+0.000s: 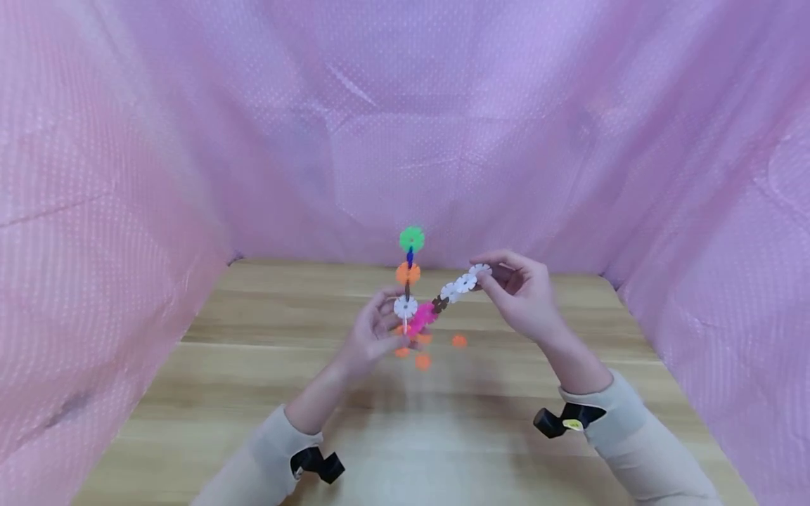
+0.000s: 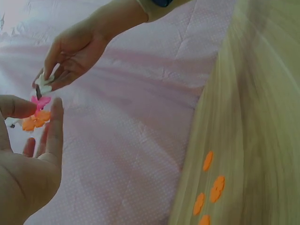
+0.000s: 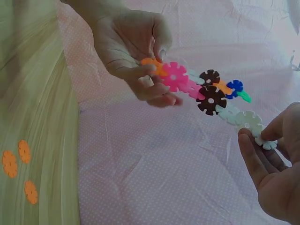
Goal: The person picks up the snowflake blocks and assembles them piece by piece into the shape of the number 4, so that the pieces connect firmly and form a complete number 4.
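Observation:
Two joined strands of notched plastic snowflake discs are held up above the table. My left hand [image 1: 367,337] pinches the orange disc [image 3: 151,65] at their joint between thumb and fingers. From there one strand rises through a white disc [image 1: 405,307] and an orange disc [image 1: 408,273] to a green disc [image 1: 412,239] at the top. The other strand slants right through pink discs [image 3: 174,77] and a brown disc [image 3: 211,100] to white discs [image 3: 248,122]. My right hand [image 1: 525,299] pinches the white disc at that end with thumb and fingertips.
Several loose orange discs [image 1: 459,341] lie on the wooden table [image 1: 253,351] below and around the hands. Pink dotted sheeting [image 1: 405,154] stands at the back and both sides. A black camera [image 1: 316,462] is strapped on each wrist.

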The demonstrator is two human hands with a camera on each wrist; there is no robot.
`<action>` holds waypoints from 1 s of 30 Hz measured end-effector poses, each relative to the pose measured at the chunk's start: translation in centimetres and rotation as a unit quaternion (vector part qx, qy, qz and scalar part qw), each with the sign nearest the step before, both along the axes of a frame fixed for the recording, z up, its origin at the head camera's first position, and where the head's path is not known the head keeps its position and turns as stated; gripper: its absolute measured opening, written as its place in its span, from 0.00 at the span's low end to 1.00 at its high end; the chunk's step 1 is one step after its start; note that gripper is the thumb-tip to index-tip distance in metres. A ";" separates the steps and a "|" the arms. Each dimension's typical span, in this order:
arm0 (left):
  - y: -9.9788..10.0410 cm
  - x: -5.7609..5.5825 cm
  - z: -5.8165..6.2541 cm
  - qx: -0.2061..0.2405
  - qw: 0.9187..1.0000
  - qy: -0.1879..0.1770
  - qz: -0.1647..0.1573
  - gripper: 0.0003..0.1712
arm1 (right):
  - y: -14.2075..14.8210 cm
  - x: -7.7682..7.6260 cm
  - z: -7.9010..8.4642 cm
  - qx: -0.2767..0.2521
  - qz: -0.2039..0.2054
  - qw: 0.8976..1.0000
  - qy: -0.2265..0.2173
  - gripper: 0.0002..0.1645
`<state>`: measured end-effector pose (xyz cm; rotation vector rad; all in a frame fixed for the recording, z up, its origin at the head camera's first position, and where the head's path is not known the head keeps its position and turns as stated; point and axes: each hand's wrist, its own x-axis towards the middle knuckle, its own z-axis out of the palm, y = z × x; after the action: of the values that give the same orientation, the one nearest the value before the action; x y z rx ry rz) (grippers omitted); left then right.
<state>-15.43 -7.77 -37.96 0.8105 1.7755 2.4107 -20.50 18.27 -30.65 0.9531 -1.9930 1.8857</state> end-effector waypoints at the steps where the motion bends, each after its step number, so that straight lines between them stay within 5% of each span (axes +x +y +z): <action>1: 0.3 0.1 -0.2 -0.005 1.000 0.004 -0.016 0.37 | -0.2 0.1 0.1 0.006 0.004 1.000 -0.002 0.11; 5: 1.5 0.9 -0.8 -0.031 0.999 -0.006 -0.040 0.37 | -0.9 0.6 -0.2 0.037 0.010 0.999 -0.009 0.11; 10: 2.8 1.7 -1.4 -0.076 0.994 -0.075 0.029 0.26 | -1.5 1.2 -1.3 0.058 0.015 0.998 -0.016 0.11; 14: 3.4 1.9 -1.6 -0.049 0.988 -0.129 0.073 0.24 | -1.9 1.4 -1.5 0.056 0.032 0.998 -0.018 0.13; 19: 3.2 1.6 -0.1 -0.016 0.988 -0.109 0.104 0.21 | -1.8 0.8 -0.9 0.056 0.045 0.997 0.005 0.18; 22: 2.9 1.2 1.7 0.003 0.990 -0.084 0.115 0.16 | -1.5 0.0 -0.9 0.102 0.012 0.995 0.007 0.17; 26: 2.8 1.0 3.8 0.042 0.991 -0.045 0.116 0.13 | -0.5 -1.5 -2.7 0.220 -0.043 0.974 0.006 0.12; 30: 2.6 1.2 4.8 0.077 0.988 -0.028 0.133 0.17 | 0.5 -2.9 -6.9 0.331 -0.057 0.942 -0.009 0.10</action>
<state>-14.22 -5.20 -33.18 0.5378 1.7963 2.7361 -23.42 18.76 -37.53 0.9260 -2.6891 1.1626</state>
